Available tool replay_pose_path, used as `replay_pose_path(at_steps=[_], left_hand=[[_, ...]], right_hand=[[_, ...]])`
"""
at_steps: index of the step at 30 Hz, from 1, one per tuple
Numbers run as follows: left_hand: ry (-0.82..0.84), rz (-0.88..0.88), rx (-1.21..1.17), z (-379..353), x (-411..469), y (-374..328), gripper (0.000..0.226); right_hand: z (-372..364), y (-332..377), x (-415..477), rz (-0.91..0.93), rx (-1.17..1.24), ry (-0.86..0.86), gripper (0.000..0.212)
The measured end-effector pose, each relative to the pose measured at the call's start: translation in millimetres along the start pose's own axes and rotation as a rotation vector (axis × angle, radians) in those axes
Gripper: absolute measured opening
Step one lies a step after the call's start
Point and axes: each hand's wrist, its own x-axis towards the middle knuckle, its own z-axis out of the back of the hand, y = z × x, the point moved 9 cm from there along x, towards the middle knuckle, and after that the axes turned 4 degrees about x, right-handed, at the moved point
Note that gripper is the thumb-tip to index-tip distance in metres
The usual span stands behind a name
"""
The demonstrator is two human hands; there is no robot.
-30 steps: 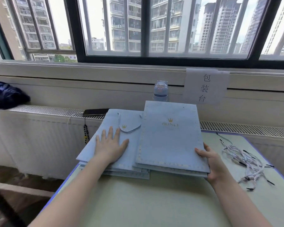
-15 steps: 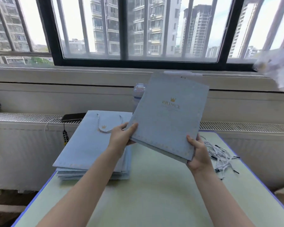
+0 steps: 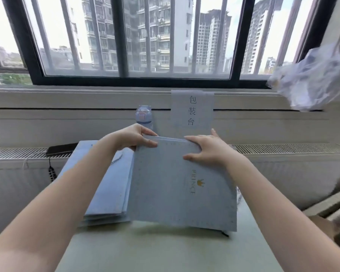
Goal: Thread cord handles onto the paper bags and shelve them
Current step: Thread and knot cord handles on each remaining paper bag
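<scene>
Pale blue paper bag (image 3: 177, 183), flat, one item, gold crown and lettering printed on its upper face, the print turned sideways to the viewer. It is held over the middle of the tabletop (image 3: 165, 254), and its left edge overlaps the stack beside it. The near edge is blurred, so whether it touches the tabletop cannot be told.

Left hand (image 3: 133, 141): pinches the far left corner of the bag, thumb on the face, fingers behind the edge.

Right hand (image 3: 210, 150): grips the far edge towards the right, fingers laid along and over the edge, thumb pressed on the face.

Stack of bags (image 3: 106, 185): same pale blue, flat, piled at the left of the tabletop. A twisted cord handle (image 3: 118, 156) shows on the top one, partly hidden by the left forearm.

Cords (image 3: 238, 195): a small part is visible just past the right edge of the held bag.

Phone (image 3: 61, 149): dark, lying on the radiator grille (image 3: 279, 149) behind the stack, with a beaded strap (image 3: 52, 174) hanging below it.

Water bottle (image 3: 143, 114): clear, upright, behind the left hand.

Paper sign (image 3: 192, 111): white, three printed characters, fixed to the wall under the window (image 3: 137, 36).

Plastic bag (image 3: 312, 79): crumpled, translucent, upper right, blurred.
</scene>
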Motion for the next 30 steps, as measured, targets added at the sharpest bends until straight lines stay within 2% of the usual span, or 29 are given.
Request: replay_pose_path(at_steps=[3,5,7,8,13,15,16,19,21,24,26,28,30], left_hand=[[-0.081,-0.058,-0.033,7,4,-13,0.023],[-0.238,-0.104,-0.197,18,5,-18,0.021],[-0.390,-0.102,-0.354,31,7,-13,0.029],[-0.441,-0.094,-0.343,34,7,-11,0.036],[-0.566,-0.141,0.281,14,-1,-8,0.062],[-0.494,-0.169,0.516,-21,-4,-3,0.065],[-0.424,-0.177,0.552,-40,-4,3,0.065],[-0.177,-0.164,0.492,-98,-10,23,0.069],[-0.076,-0.125,0.534,-129,-15,37,0.074],[0.040,-0.072,0.682,-161,-18,60,0.082],[0.090,-0.040,0.760,-174,-18,75,0.084],[0.081,-0.027,0.819,-180,-19,83,0.084],[0.047,-0.035,0.849,-181,-21,84,0.083]], right_hand=[[11,-3,5,-0.107,0.240,0.093,0.042],[25,-2,6,-0.109,0.370,0.076,0.022],[36,-10,9,-0.128,0.429,0.033,0.015],[38,-18,9,-0.162,0.453,0.011,0.014],[17,-86,-3,-0.512,0.544,-0.152,0.030],[-9,-110,-14,-0.671,0.522,-0.201,0.030],[-23,-118,-19,-0.728,0.523,-0.227,0.032],[-66,-130,-33,-0.841,0.614,-0.261,0.033],[-89,-128,-39,-0.883,0.662,-0.242,0.035],[-116,-111,-34,-0.816,0.700,-0.145,0.028],[-125,-99,-29,-0.731,0.626,-0.078,0.040],[-126,-93,-30,-0.672,0.528,-0.096,0.046],[-123,-85,-33,-0.620,0.459,-0.137,0.039]])
